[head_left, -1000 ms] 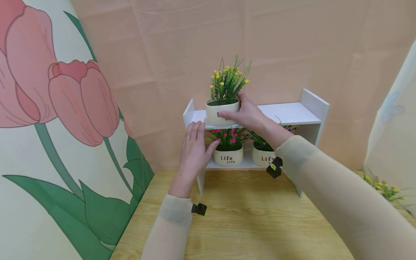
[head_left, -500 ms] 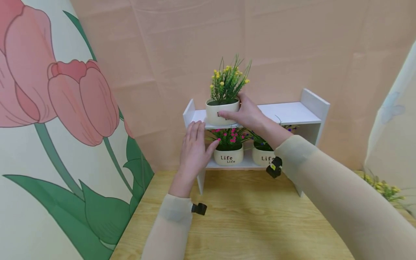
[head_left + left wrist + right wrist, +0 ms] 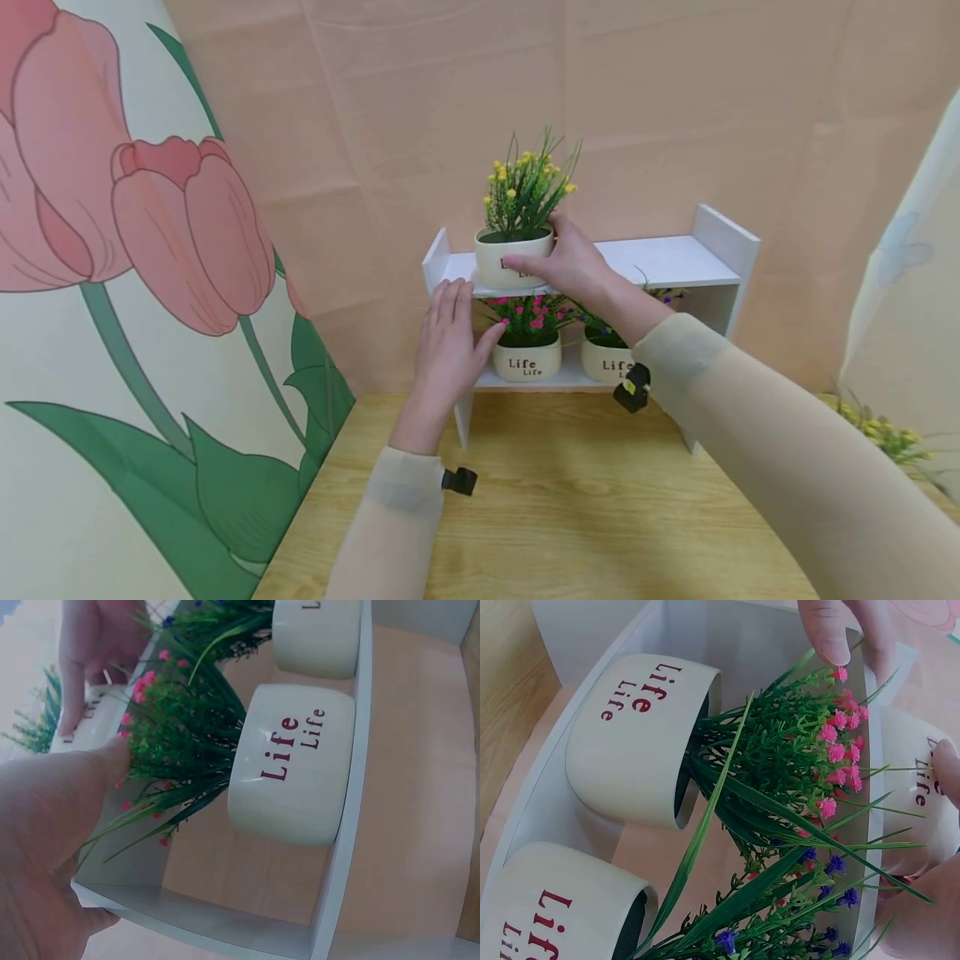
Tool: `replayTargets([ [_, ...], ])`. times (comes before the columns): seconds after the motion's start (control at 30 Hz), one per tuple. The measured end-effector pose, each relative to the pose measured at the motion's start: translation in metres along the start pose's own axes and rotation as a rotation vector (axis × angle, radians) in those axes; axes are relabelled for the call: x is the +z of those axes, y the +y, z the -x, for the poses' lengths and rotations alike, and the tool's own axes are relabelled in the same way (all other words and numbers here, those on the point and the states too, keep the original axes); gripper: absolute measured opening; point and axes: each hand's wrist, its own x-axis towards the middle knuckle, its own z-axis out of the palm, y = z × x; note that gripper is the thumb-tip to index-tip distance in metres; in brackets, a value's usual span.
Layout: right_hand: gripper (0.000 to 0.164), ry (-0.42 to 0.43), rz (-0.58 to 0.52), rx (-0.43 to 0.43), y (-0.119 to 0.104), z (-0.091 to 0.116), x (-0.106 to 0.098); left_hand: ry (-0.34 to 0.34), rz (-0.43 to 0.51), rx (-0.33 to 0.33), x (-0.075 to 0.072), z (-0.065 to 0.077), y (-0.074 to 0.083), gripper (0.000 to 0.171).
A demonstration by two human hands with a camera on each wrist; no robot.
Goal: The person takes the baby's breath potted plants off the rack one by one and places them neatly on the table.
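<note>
My right hand (image 3: 579, 262) grips a cream flowerpot (image 3: 491, 262) of yellow flowers on the left part of the white shelf's (image 3: 667, 260) top board. The thumb lies across the pot's front; the other fingers go behind it, mostly hidden. My left hand (image 3: 447, 337) rests at the shelf's left upright, fingers straight and thumb spread out. Below, on the lower board, stand a pot of pink flowers (image 3: 292, 765) and a pot of blue-purple flowers (image 3: 562, 915), both lettered "Life". In the right wrist view, my left thumb is close above the pink blooms.
The shelf stands on a wood-grain table (image 3: 570, 517) against a pinkish cloth backdrop (image 3: 637, 108). A panel with painted tulips (image 3: 187, 233) rises on the left. More yellow flowers (image 3: 888, 433) show at the right edge. Each sleeve carries a small black wrist camera (image 3: 460, 482).
</note>
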Motion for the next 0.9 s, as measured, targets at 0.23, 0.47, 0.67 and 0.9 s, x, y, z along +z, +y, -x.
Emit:
replayTargets([
  [0.23, 0.101, 0.029, 0.033, 0.006, 0.001, -0.001, 0.000, -0.018, 0.006, -0.008, 0.000, 0.000, 0.000, 0.084],
  [0.47, 0.103, 0.038, 0.025, -0.007, -0.003, 0.000, -0.002, -0.018, 0.003, -0.006, 0.002, -0.001, -0.002, 0.084],
  [0.67, 0.104, 0.041, 0.020, -0.017, -0.008, 0.005, -0.007, -0.029, 0.010, -0.018, 0.002, 0.000, -0.005, 0.085],
  [0.9, 0.106, 0.050, 0.024, -0.015, -0.013, 0.013, -0.014, -0.010, 0.012, -0.013, 0.002, 0.001, -0.005, 0.084],
])
